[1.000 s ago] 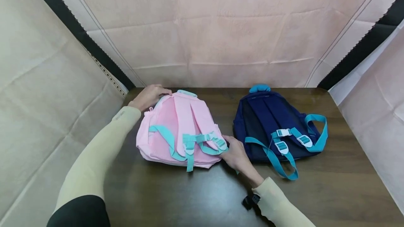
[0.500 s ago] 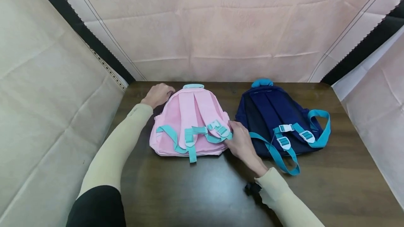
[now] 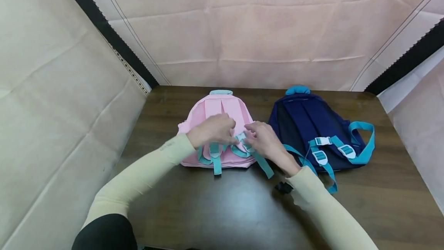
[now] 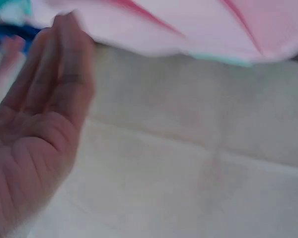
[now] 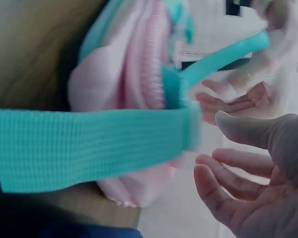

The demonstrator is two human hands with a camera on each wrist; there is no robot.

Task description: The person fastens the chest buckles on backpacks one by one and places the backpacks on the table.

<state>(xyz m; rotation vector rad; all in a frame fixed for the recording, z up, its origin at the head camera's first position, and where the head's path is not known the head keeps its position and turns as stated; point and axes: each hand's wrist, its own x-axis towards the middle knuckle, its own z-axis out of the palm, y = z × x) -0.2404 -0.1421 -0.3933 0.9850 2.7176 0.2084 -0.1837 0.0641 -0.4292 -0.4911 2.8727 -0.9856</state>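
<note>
A pink backpack (image 3: 199, 113) with turquoise straps lies with its shoulder-strap side facing up. Over its middle hovers my left hand (image 3: 213, 130), fingers extended and nothing held in them in the left wrist view. My right hand (image 3: 265, 140) is at the bag's right side, close to the turquoise buckle (image 3: 241, 137). In the right wrist view, the right thumb and fingers (image 5: 213, 193) are parted with a gap between them. A loose turquoise strap end (image 5: 89, 148) hangs in front of the pink bag there. The left palm hides part of the straps in the head view.
A navy backpack (image 3: 295, 126) with bright blue straps lies just right of the pink one, its loops (image 3: 367, 142) spreading onto the brown table (image 3: 208, 211). Pale fabric walls (image 3: 260, 45) enclose the table's back and sides. A small black object (image 3: 283, 187) sits beneath the right wrist.
My left hand has left the pink backpack's upper left edge and come over its middle. The bag shifted right and back in view. The right hand moved off its lower corner, where a strap end now hangs.
</note>
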